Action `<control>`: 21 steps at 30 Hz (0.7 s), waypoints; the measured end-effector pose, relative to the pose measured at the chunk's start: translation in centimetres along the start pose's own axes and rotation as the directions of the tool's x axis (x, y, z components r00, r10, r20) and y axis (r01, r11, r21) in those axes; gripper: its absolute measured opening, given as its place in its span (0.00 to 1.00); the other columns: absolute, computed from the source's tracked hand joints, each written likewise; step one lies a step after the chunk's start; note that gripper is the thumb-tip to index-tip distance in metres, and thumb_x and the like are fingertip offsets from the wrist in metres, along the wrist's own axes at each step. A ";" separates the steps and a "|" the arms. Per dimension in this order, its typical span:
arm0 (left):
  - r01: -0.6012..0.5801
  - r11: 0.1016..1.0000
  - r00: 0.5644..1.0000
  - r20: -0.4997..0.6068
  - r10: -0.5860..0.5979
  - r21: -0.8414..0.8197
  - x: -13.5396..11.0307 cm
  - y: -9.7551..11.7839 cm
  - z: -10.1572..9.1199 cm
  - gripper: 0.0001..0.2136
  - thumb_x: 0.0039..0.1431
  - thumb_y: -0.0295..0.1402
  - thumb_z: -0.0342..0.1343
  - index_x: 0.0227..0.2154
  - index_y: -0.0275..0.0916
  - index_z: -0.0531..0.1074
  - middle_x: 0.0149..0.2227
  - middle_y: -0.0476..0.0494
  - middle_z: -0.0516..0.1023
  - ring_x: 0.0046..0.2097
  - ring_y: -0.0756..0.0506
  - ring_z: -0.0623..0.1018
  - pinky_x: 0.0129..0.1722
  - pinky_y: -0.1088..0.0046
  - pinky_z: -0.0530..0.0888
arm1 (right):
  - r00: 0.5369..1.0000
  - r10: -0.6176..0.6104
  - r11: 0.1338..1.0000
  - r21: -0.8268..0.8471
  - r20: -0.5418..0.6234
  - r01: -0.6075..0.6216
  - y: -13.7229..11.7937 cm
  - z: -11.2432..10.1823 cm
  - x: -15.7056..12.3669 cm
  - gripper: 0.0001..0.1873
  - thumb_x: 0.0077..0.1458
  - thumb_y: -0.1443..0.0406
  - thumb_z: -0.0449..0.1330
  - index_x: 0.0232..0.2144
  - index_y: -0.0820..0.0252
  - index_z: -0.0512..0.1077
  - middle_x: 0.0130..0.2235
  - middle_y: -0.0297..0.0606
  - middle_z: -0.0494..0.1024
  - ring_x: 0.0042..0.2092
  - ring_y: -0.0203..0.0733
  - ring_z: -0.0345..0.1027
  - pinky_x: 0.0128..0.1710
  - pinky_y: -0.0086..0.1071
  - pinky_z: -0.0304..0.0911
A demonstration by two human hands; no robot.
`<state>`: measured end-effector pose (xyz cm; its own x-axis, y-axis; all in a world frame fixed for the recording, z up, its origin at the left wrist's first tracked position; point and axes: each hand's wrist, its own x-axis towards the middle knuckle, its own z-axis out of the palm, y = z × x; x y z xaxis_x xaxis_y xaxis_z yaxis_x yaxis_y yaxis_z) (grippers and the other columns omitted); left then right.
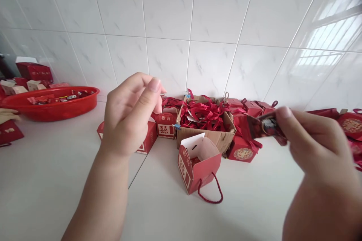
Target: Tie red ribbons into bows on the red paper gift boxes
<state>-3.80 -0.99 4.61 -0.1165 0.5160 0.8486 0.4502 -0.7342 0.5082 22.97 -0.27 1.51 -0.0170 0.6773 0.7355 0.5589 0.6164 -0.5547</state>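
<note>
My right hand (316,139) pinches a wrapped candy (264,125) between thumb and fingers; its wrapper is dark red-brown and shiny. My left hand (130,115) is raised on the left with its fingers curled in to the thumb, and no object shows in it. Between and below the hands, an open red gift box (200,169) stands on the white surface. Its flaps are up, a dark red cord handle hangs at the front, and some red content shows inside.
A cardboard box (205,135) of red ribbons stands behind the gift box. Closed red boxes (243,150) sit around it along the tiled wall (169,15). On the left is a red basin (65,109) with candies; another person's hand (8,115) is at the left edge.
</note>
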 end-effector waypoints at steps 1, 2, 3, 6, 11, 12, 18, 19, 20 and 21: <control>-0.009 1.000 1.000 0.008 0.009 -0.001 0.0 -0.1 0.0 0.14 0.61 0.45 0.50 0.25 0.42 0.69 0.19 0.53 0.64 0.25 0.51 0.67 0.29 0.69 0.66 | 0.998 0.023 1.000 -0.014 0.059 -0.023 -0.1 0.7 0.1 0.26 0.61 0.51 0.51 0.16 0.59 0.55 0.17 0.29 0.51 0.20 0.31 0.43 0.17 0.30 0.40; -0.023 1.000 1.000 0.021 0.023 -0.009 0.0 -0.2 0.0 0.14 0.62 0.45 0.50 0.26 0.42 0.69 0.19 0.53 0.65 0.24 0.51 0.67 0.29 0.70 0.67 | 0.987 0.040 0.998 -0.058 0.154 -0.032 -0.1 1.3 0.2 0.26 0.60 0.50 0.50 0.17 0.59 0.54 0.17 0.28 0.49 0.20 0.30 0.42 0.17 0.29 0.40; -0.032 0.999 0.999 0.036 0.032 -0.017 0.0 -0.3 0.0 0.13 0.62 0.44 0.50 0.28 0.42 0.69 0.19 0.54 0.65 0.25 0.51 0.68 0.30 0.70 0.67 | 0.958 0.071 0.991 -0.127 0.278 -0.037 0.0 1.9 0.4 0.26 0.60 0.49 0.50 0.17 0.58 0.53 0.17 0.28 0.49 0.19 0.30 0.42 0.17 0.28 0.39; 0.000 1.000 0.999 0.046 0.002 -0.023 -0.2 -0.4 0.3 0.09 0.62 0.41 0.50 0.31 0.43 0.70 0.19 0.54 0.66 0.25 0.51 0.70 0.29 0.71 0.67 | 0.856 0.139 0.962 -0.272 0.497 0.001 0.8 2.8 0.8 0.25 0.60 0.51 0.51 0.18 0.58 0.52 0.17 0.27 0.51 0.19 0.30 0.43 0.16 0.26 0.40; 0.041 0.997 0.991 0.125 -0.049 0.066 -0.4 -0.3 0.6 0.07 0.61 0.38 0.51 0.29 0.44 0.68 0.21 0.52 0.68 0.25 0.50 0.70 0.27 0.72 0.67 | 0.855 0.111 0.968 -0.250 0.506 0.023 1.4 1.9 0.7 0.20 0.60 0.56 0.50 0.19 0.58 0.55 0.18 0.27 0.52 0.20 0.30 0.43 0.16 0.26 0.41; 0.047 0.994 0.980 0.187 -0.066 0.103 -0.4 -0.4 0.6 0.08 0.61 0.38 0.51 0.28 0.44 0.68 0.22 0.52 0.68 0.25 0.50 0.69 0.25 0.73 0.67 | 0.831 0.105 0.972 -0.234 0.546 0.031 1.3 1.8 0.6 0.18 0.60 0.58 0.51 0.20 0.58 0.59 0.18 0.28 0.55 0.20 0.31 0.45 0.16 0.26 0.43; 0.019 0.883 0.715 0.610 -0.340 0.470 -0.5 -1.8 -0.1 0.10 0.60 0.42 0.49 0.33 0.48 0.74 0.34 0.51 0.75 0.29 0.49 0.73 0.24 0.74 0.65 | 0.629 0.034 0.998 -0.060 0.776 0.020 0.7 3.4 0.3 0.10 0.56 0.67 0.53 0.31 0.53 0.74 0.35 0.36 0.75 0.35 0.39 0.67 0.29 0.29 0.61; -0.010 0.866 0.654 0.659 -0.372 0.500 -0.6 -2.0 0.0 0.11 0.59 0.43 0.48 0.35 0.49 0.74 0.38 0.50 0.75 0.32 0.48 0.74 0.26 0.74 0.65 | 0.607 0.050 0.997 -0.071 0.793 0.012 0.8 3.9 0.3 0.10 0.55 0.68 0.53 0.31 0.52 0.74 0.39 0.36 0.75 0.38 0.41 0.68 0.31 0.30 0.62; -0.028 0.850 0.592 0.694 -0.410 0.525 -0.7 -2.1 0.3 0.12 0.59 0.45 0.48 0.37 0.49 0.74 0.41 0.49 0.74 0.33 0.47 0.74 0.26 0.73 0.65 | 0.590 0.068 0.996 -0.093 0.805 0.012 0.9 4.3 0.3 0.10 0.55 0.68 0.53 0.31 0.51 0.75 0.43 0.36 0.74 0.42 0.42 0.68 0.33 0.31 0.63; -0.036 0.834 0.529 0.718 -0.452 0.551 -0.8 -2.2 0.6 0.13 0.57 0.47 0.48 0.37 0.48 0.73 0.41 0.48 0.74 0.33 0.46 0.74 0.25 0.73 0.65 | 0.577 0.087 0.993 -0.120 0.812 0.018 1.1 4.6 0.4 0.10 0.54 0.68 0.54 0.32 0.51 0.75 0.48 0.35 0.73 0.46 0.44 0.67 0.36 0.31 0.64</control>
<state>-4.16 0.50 2.77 0.3703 0.9219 0.1139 0.8675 -0.3871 0.3125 19.75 2.53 -0.62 -0.6341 0.7709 0.0600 0.6539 0.5761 -0.4905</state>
